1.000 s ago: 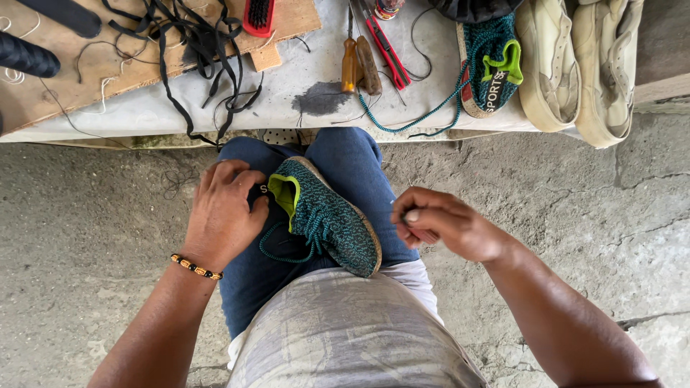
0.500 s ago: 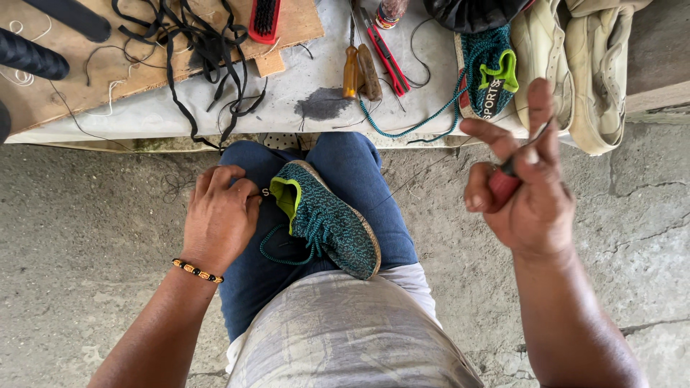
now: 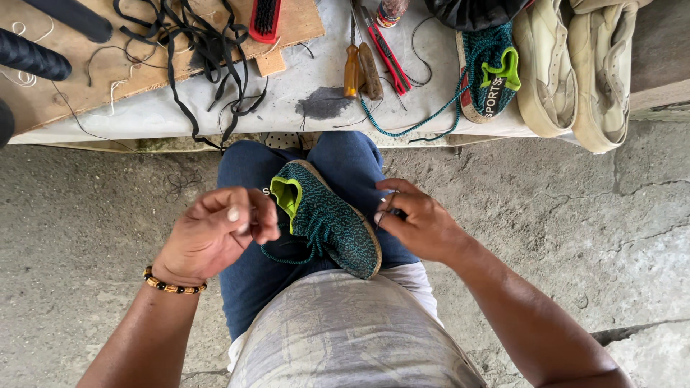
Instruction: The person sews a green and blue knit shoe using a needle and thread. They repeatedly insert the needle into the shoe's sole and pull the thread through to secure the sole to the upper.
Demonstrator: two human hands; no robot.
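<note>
Teal knit sneaker (image 3: 327,224) with a lime-green lining rests on the person's lap, on the blue jeans (image 3: 248,276), toe toward the body and heel toward the workbench. It lies between the two hands: the left hand (image 3: 215,233) is just beside its heel opening, the right hand (image 3: 417,224) just beside its sole edge.

Left hand: fingers curled in a loose fist with thumb against forefinger; it seems to pinch something fine, though whether that is thread or the teal lace (image 3: 287,256) looping out below it I cannot tell. Right hand: fingertips closed together in a pinch on something small and thin, too small to name.

Judging from the pose, this looks like hand stitching or lacing. To do it well, both pinches should keep an even, gentle pull so the line stays taut without puckering the knit, and the shoe should stay steady on the thigh.

Beyond the hands, on the workbench (image 3: 180,108), lie black laces (image 3: 198,50), a brush (image 3: 266,18), wooden-handled tools (image 3: 361,68), red cutters (image 3: 388,50), the matching teal sneaker (image 3: 489,68) and cream shoes (image 3: 575,72).
</note>
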